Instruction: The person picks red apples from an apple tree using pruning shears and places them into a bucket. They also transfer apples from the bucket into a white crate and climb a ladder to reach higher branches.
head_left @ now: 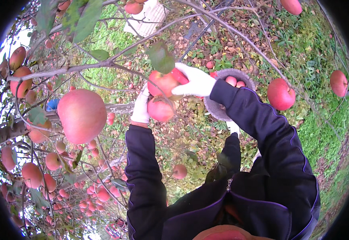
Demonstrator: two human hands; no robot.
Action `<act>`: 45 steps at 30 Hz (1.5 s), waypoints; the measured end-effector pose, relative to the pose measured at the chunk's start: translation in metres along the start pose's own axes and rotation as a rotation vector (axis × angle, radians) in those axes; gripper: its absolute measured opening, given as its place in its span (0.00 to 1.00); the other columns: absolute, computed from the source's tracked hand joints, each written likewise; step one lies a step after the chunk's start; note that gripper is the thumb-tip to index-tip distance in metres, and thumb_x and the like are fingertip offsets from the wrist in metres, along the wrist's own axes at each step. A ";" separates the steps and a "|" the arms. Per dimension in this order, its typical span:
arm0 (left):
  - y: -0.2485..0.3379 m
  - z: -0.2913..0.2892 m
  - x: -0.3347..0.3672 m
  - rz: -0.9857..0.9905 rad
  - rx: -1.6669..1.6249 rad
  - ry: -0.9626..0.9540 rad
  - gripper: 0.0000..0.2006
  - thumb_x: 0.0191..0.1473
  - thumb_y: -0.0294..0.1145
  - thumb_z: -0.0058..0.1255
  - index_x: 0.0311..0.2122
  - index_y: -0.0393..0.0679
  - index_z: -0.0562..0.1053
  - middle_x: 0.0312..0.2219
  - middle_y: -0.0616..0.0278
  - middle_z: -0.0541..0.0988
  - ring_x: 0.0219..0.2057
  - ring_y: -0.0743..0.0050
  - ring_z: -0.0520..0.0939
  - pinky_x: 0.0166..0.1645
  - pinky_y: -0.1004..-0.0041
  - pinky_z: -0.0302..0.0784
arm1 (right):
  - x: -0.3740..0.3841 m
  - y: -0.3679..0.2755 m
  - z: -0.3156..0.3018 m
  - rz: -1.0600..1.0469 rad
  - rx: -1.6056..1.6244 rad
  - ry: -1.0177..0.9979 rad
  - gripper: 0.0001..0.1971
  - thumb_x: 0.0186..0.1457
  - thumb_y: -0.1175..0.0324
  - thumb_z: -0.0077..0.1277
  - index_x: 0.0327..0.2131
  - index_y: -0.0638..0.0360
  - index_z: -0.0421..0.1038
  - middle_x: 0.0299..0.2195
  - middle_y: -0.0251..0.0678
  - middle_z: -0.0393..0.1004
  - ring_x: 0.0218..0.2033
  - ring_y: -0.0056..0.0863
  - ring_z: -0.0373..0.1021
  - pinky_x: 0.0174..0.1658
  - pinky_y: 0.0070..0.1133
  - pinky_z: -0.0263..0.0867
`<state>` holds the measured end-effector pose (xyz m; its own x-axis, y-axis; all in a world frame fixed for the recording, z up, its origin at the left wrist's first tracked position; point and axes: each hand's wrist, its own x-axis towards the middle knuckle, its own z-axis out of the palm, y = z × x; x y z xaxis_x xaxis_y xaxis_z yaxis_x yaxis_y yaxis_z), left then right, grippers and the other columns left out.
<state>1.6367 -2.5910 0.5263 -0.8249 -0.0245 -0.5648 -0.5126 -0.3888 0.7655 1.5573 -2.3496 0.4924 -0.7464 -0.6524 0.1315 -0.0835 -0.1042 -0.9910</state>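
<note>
Nearest to the camera, one big pale-red apple [82, 116] is seen hanging at nine o'clock. Close to the middle, toward eleven o'clock, an upper apple [160, 82] is hung just above a lower apple [161, 110], and both are crossed by a thin twig. The upper apple is placed at nine o'clock from the right hand [194, 82] and at two o'clock from the left hand [141, 106]. Both hands are gloved in white and about equally near; the apple is roundish, so no clear long axis is shown. By the right fingers a small red thing [179, 76] is pinched against this apple; its kind cannot be told. The left fingers are mostly hidden behind the fruit, so whether they are spread or curled cannot be told. At four o'clock from the right hand, a grey bucket [213, 108] with some apples [231, 81] inside is seen. No brand, label or writing can be read.
</note>
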 end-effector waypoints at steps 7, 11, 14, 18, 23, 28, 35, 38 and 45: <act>-0.002 -0.015 0.004 -0.035 0.052 0.095 0.35 0.57 0.59 0.39 0.58 0.39 0.58 0.50 0.47 0.70 0.49 0.51 0.74 0.54 0.56 0.71 | 0.043 0.015 0.012 0.165 0.137 -0.098 0.43 0.36 0.54 0.67 0.54 0.64 0.59 0.44 0.46 0.71 0.45 0.33 0.69 0.50 0.24 0.63; 0.001 -0.022 0.003 -0.041 0.048 0.167 0.30 0.60 0.56 0.35 0.56 0.40 0.62 0.48 0.50 0.72 0.47 0.56 0.76 0.52 0.58 0.73 | 0.066 0.001 0.016 0.243 0.274 -0.178 0.34 0.37 0.56 0.66 0.48 0.63 0.67 0.41 0.43 0.73 0.41 0.30 0.71 0.46 0.24 0.66; 0.004 -0.026 0.007 -0.049 0.075 0.144 0.30 0.59 0.56 0.37 0.57 0.40 0.62 0.47 0.53 0.73 0.44 0.59 0.77 0.49 0.60 0.76 | 0.072 -0.009 0.016 0.195 0.148 -0.120 0.28 0.38 0.56 0.65 0.42 0.64 0.72 0.35 0.40 0.76 0.36 0.28 0.72 0.43 0.23 0.66; 0.006 -0.030 0.013 -0.085 0.041 0.108 0.31 0.60 0.57 0.36 0.57 0.40 0.61 0.48 0.52 0.73 0.46 0.57 0.76 0.50 0.59 0.74 | 0.075 -0.012 0.012 0.237 0.117 -0.128 0.22 0.40 0.56 0.63 0.36 0.63 0.75 0.30 0.37 0.77 0.29 0.25 0.71 0.36 0.22 0.66; 0.007 -0.027 0.013 -0.113 -0.097 0.108 0.30 0.60 0.56 0.36 0.56 0.40 0.62 0.49 0.51 0.71 0.49 0.57 0.75 0.53 0.58 0.72 | 0.078 -0.006 0.015 0.265 0.235 -0.106 0.18 0.43 0.58 0.61 0.33 0.61 0.75 0.25 0.35 0.75 0.22 0.23 0.69 0.27 0.21 0.65; 0.006 -0.019 0.014 -0.066 0.017 0.104 0.33 0.59 0.58 0.35 0.56 0.37 0.60 0.51 0.48 0.69 0.49 0.53 0.74 0.54 0.56 0.71 | 0.076 0.004 0.025 0.327 0.491 0.013 0.20 0.46 0.62 0.60 0.40 0.63 0.71 0.26 0.34 0.73 0.19 0.17 0.65 0.20 0.19 0.61; 0.003 -0.015 0.012 0.004 0.188 0.097 0.34 0.57 0.61 0.37 0.55 0.40 0.62 0.47 0.52 0.73 0.46 0.61 0.77 0.51 0.62 0.74 | 0.074 0.010 0.027 0.316 0.365 -0.104 0.37 0.41 0.55 0.63 0.52 0.65 0.62 0.38 0.37 0.69 0.37 0.21 0.66 0.40 0.19 0.63; 0.002 -0.016 0.010 0.019 0.196 0.063 0.35 0.56 0.63 0.37 0.55 0.40 0.62 0.46 0.53 0.73 0.46 0.62 0.77 0.51 0.63 0.74 | 0.073 0.004 0.032 0.225 0.379 -0.055 0.36 0.42 0.55 0.61 0.51 0.68 0.61 0.35 0.36 0.70 0.34 0.19 0.67 0.36 0.18 0.64; 0.002 -0.022 0.004 0.029 0.268 0.072 0.34 0.55 0.63 0.40 0.54 0.40 0.64 0.47 0.54 0.73 0.47 0.64 0.76 0.52 0.64 0.73 | 0.076 -0.004 0.024 0.230 0.319 -0.155 0.39 0.44 0.51 0.59 0.51 0.72 0.59 0.34 0.40 0.70 0.32 0.24 0.69 0.37 0.21 0.66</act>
<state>1.6378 -2.6118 0.5190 -0.8262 -0.1010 -0.5543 -0.5414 -0.1300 0.8306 1.5166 -2.4173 0.5067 -0.6115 -0.7884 -0.0665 0.3007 -0.1539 -0.9412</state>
